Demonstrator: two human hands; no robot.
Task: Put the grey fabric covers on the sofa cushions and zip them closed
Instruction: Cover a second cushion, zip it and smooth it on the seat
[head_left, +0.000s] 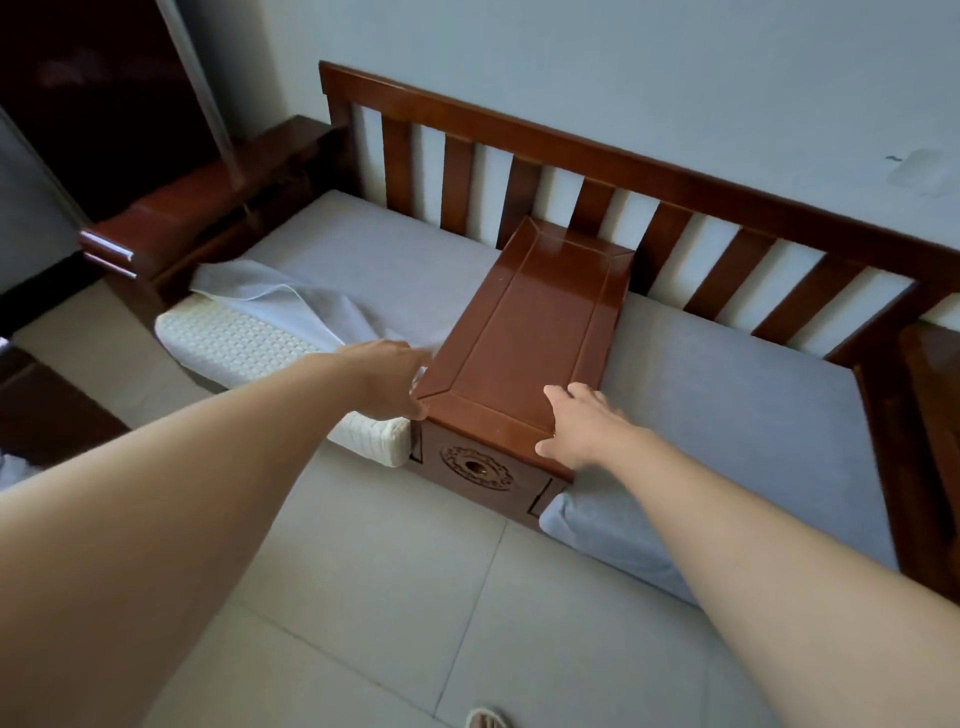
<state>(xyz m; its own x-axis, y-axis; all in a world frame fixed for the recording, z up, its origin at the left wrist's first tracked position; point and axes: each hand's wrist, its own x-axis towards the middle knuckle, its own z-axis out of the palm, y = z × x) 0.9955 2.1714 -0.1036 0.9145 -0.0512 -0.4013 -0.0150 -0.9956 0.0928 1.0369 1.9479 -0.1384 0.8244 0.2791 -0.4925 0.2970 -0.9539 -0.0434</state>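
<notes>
Seemingly to shift it, both open hands rest on the wooden box (524, 332), left hand (395, 379) and right hand (582, 423), beside the half-covered cushion (244, 343) under its grey cover (270, 293).

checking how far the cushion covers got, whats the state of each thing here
left cushion: front edge bare, white foam showing
grey cover: pulled on partway, loose end bunched at the front
right cushion: fully covered in grey, lying flat on the seat
wooden centre console: sitting between the two cushions
left hand: at the console's front left corner beside the cover; grip hidden
right hand: fingers spread, resting on the console's front right corner
</notes>
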